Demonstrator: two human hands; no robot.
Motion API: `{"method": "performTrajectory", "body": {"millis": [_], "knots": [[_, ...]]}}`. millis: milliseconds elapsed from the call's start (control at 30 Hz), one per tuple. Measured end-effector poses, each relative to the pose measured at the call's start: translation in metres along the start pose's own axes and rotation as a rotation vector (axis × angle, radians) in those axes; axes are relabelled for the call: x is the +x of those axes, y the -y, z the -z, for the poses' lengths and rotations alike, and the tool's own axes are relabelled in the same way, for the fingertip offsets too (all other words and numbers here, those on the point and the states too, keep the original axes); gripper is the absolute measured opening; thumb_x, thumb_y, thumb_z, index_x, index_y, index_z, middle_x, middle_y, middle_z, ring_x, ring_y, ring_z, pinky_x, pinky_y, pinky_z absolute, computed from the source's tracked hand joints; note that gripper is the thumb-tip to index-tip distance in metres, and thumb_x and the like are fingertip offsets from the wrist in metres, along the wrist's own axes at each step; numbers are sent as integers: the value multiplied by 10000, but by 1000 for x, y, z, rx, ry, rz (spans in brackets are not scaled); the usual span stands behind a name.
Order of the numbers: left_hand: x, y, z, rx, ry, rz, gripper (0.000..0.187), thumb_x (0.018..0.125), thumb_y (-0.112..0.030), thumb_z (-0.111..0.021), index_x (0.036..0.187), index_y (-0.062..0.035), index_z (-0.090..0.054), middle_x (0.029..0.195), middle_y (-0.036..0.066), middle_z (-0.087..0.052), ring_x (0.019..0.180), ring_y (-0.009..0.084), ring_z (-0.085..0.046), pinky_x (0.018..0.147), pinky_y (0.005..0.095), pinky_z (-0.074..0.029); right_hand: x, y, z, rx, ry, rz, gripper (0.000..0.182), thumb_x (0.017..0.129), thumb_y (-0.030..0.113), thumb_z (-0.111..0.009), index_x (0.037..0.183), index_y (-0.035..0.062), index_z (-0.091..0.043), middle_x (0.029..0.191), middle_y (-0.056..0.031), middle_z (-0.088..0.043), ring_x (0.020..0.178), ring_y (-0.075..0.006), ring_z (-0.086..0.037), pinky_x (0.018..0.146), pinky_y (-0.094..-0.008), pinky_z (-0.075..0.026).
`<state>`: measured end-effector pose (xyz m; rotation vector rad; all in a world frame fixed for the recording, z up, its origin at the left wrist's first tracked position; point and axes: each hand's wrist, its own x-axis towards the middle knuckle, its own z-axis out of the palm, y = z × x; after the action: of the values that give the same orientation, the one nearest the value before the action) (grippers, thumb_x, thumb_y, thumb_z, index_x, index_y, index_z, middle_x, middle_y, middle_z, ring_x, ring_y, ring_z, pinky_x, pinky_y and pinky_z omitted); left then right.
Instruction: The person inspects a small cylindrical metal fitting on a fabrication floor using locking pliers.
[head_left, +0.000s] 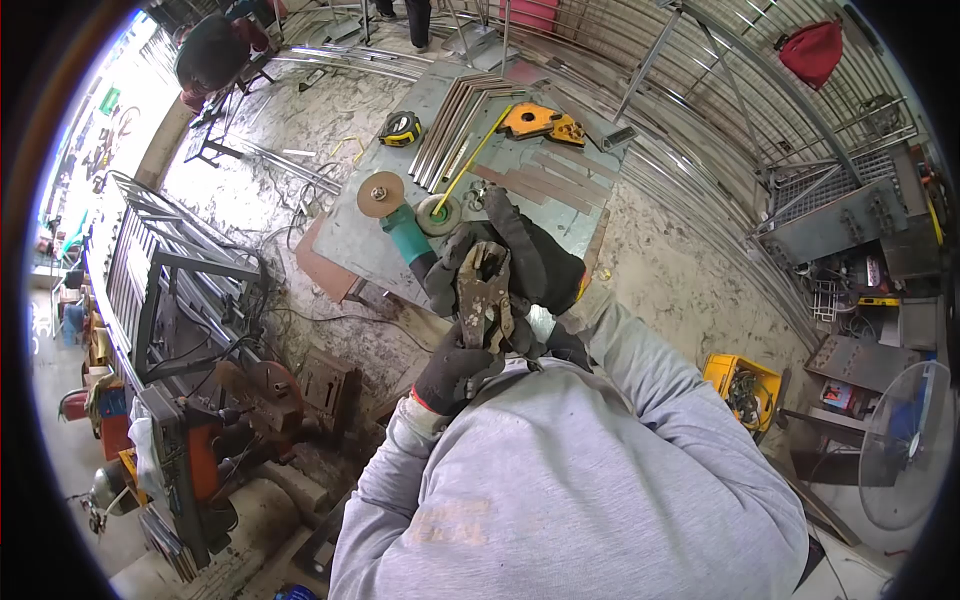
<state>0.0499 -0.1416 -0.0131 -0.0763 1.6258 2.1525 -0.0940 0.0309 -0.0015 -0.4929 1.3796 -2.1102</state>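
A stained brown-and-tan piece (485, 295), with pale worn patches and a split upper end, is held close to my chest; its kind does not show. My left hand (452, 372), in a dark glove with a red cuff edge, is closed around its lower left side. My right hand (545, 262), in a black glove with an orange-yellow cuff, is closed against its right side, and I cannot tell how its fingers grip. Just beyond lies a teal angle grinder (405, 235) with a brown disc (380, 194). Beside that sits a round disc with a green centre (438, 214).
A metal sheet (345, 235) carries V-shaped steel tubes (455, 125), a tape measure (400, 128), orange welding magnets (528, 121) and flat strips (550, 185). A cut-off machine (250, 400) stands left, a yellow crate (742, 388) and fan (905, 445) right. A person (215, 55) bends at upper left.
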Motion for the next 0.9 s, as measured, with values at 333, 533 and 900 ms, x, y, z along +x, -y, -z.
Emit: {"method": "performTrajectory", "body": {"millis": [333,533,900], "knots": [[6,-16,-12,-373,278,-44,551,874,-27,-651,1401,33,-503,1203,58,-671,1042,140,-639,931,290,-525,-4,7,-15,591,-45,-285,455,1096,470,-519,1074,34,-644,940,-113,-715,828,-239,-714,815,-404,-598],[3,-19,-14,-269,222,13,525,857,-52,-663,1362,25,-543,1187,55,-672,1037,138,-640,927,294,-522,-4,-2,-11,586,-10,-292,401,1051,457,-586,1118,63,-618,941,-119,-680,878,-316,-675,871,-494,-557],[3,-23,-25,-232,143,70,647,744,-47,-641,1373,-10,-495,1078,109,-649,1022,238,-638,956,370,-509,-4,7,-13,564,-4,-384,318,1040,369,-600,972,58,-600,785,-87,-615,794,-313,-667,807,-486,-556]]}}
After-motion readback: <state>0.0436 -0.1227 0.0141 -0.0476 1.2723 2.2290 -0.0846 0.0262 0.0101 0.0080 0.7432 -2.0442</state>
